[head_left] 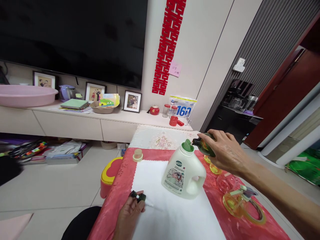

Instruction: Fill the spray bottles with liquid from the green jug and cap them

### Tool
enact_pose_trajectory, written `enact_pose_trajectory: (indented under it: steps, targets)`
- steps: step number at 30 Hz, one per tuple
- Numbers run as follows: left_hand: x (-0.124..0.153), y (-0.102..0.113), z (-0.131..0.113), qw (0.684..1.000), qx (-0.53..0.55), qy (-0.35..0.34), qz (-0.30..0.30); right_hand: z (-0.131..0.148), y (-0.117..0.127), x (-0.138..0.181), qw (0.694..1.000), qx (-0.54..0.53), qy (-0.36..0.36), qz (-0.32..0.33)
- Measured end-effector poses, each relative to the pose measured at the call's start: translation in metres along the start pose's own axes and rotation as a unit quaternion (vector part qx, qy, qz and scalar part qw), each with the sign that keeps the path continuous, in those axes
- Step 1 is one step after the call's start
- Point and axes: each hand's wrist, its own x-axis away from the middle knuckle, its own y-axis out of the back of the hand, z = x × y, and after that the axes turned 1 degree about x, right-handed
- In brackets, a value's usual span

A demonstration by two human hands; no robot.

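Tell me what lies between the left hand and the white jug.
Only bare white cloth, seen in the head view. The left hand grips a small dark cap; the right hand tilts a green bottle over the white jug.

Small dark green bottle (205, 146), open, up in the air, tipped on its side, mouth just beside the jug's top, big white jug (183, 173) with handle and picture label, standing upright, green spout (187, 145) open, small dark cap (138, 196) near and left of the jug.
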Motion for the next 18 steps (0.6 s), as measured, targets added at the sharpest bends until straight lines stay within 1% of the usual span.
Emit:
enact_pose_trajectory:
  steps: [5,9,12,18]
  targets:
    - [0.002,-0.003,-0.001,1.000,0.008,0.005,-0.006,0.000,0.001,-0.001,1.000,0.008,0.003,0.000]
    - [0.000,0.000,0.002,1.000,0.002,0.003,-0.002,0.000,0.002,-0.002,1.000,0.012,0.007,-0.005]
    - [-0.005,0.006,0.010,1.000,0.003,-0.004,0.002,-0.001,0.002,-0.002,1.000,0.015,0.011,-0.009]
    - [-0.017,0.017,0.034,0.999,0.012,-0.030,0.008,-0.002,0.002,-0.002,0.999,0.033,0.019,-0.008]
